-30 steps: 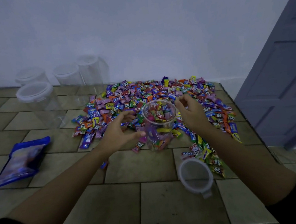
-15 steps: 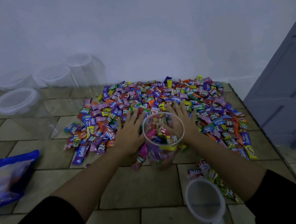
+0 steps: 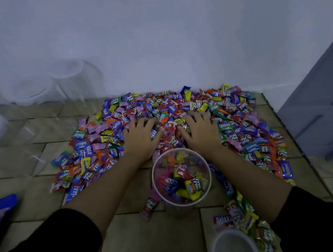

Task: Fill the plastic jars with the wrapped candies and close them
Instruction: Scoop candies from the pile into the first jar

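One lid (image 3: pixel 233 246) is lying loose nearest the person, so no closing is happening yet. Just beyond it, the open jar (image 3: pixel 153 180) is standing between the forearms, holding candies that seem to be reaching only partway up. Farther out, the left hand (image 3: pixel 140 138) and right hand (image 3: pixel 200 132) are lying flat on the candy pile (image 3: pixel 243 117), fingers spread and grasping nothing. Half a second ago they were flanking the jar, and a second ago hovering at its mouth. At the back left, at least three clear jars (image 3: pixel 68 78) are waiting, seemingly empty, so most of the filling is still remaining.
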